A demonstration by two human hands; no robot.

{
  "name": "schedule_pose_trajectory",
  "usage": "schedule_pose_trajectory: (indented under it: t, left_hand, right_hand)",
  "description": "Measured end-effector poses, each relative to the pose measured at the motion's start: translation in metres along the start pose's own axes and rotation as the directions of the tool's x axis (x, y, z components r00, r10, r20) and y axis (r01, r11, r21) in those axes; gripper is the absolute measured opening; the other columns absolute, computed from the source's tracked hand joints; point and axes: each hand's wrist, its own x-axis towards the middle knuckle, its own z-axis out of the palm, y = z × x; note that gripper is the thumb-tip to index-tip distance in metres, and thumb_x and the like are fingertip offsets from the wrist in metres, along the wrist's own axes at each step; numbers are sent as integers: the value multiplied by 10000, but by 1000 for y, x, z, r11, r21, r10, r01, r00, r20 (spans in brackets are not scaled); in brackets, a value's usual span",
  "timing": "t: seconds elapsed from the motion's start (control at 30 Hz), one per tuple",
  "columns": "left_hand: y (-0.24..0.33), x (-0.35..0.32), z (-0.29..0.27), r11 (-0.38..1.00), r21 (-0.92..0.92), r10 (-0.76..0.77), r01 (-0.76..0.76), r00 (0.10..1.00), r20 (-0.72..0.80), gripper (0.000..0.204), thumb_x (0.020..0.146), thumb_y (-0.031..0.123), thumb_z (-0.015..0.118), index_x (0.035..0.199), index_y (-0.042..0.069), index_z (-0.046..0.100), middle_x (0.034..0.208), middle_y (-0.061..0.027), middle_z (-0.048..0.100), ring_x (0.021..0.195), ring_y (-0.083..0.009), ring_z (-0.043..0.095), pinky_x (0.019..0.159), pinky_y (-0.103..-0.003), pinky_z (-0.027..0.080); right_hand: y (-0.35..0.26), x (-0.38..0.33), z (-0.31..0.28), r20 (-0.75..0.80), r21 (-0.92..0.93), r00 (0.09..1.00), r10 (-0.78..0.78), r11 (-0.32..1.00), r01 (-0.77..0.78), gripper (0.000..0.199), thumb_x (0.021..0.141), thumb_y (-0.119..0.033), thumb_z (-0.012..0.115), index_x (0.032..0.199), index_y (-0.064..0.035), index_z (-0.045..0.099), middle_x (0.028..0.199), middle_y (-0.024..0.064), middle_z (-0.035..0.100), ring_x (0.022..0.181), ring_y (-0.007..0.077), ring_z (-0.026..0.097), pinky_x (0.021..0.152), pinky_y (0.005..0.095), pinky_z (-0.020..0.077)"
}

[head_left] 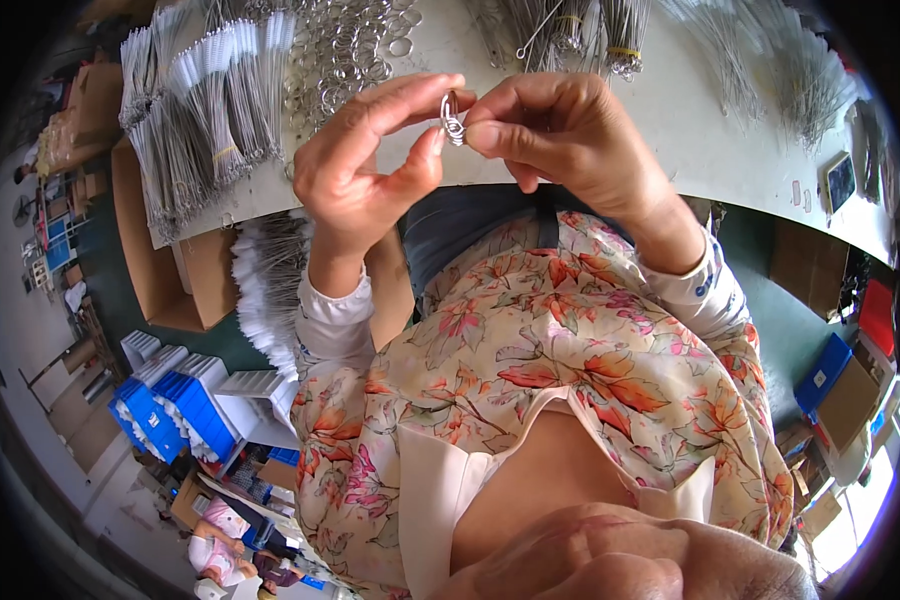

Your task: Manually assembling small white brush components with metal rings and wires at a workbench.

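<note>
Between both hands, above the near edge of the table, is a shiny metal ring (pixel 445 108) with small wire loops (pixel 456 132) at its lower side. My left hand (pixel 365 160) pinches the ring between thumb and forefinger. Thumb and forefinger of my right hand (pixel 560 140) are pressed together right beside the loops. What that right pinch holds is hidden by the fingertips. Just beyond my left hand lies a spread of loose metal rings (pixel 350 45).
Bundles of thin wire brushes with white bristles (pixel 215 70) lie at the table's left. More wire bundles (pixel 625 40) and brushes (pixel 805 85) are at the back and right. A cardboard box (pixel 210 275) and blue bins (pixel 175 410) stand lower left. Other people (pixel 220 545) sit farther off.
</note>
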Motion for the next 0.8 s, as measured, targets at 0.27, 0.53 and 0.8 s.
schedule_pose_trajectory:
  t: [0.27,0.53,0.8]
  left_hand:
    - [-114,14,-109,165,926,-664,340,732,-150,277,844,326,579,861,56,636,842,-147,648,761,-320,622,674,-406,475]
    - [-125,-18,-127,230,891,-604,391,776,-184,190,821,241,541,811,68,620,857,-163,642,791,-365,611,683,-449,473]
    - [-96,-20,-104,181,936,-598,301,790,-138,185,822,192,506,864,46,611,824,-175,643,788,-349,627,677,-447,498]
  right_hand:
    - [99,34,11,190,-952,818,-542,104,290,50,762,-179,631,792,-144,652,784,29,602,766,204,603,631,329,486]
    - [42,81,-51,70,-981,914,-399,140,137,148,804,-214,581,845,-84,640,841,79,641,758,282,623,651,391,507]
    - [19,157,-62,-192,-973,979,-68,-115,-199,304,773,-288,563,978,-78,643,996,153,638,934,341,610,765,426,498]
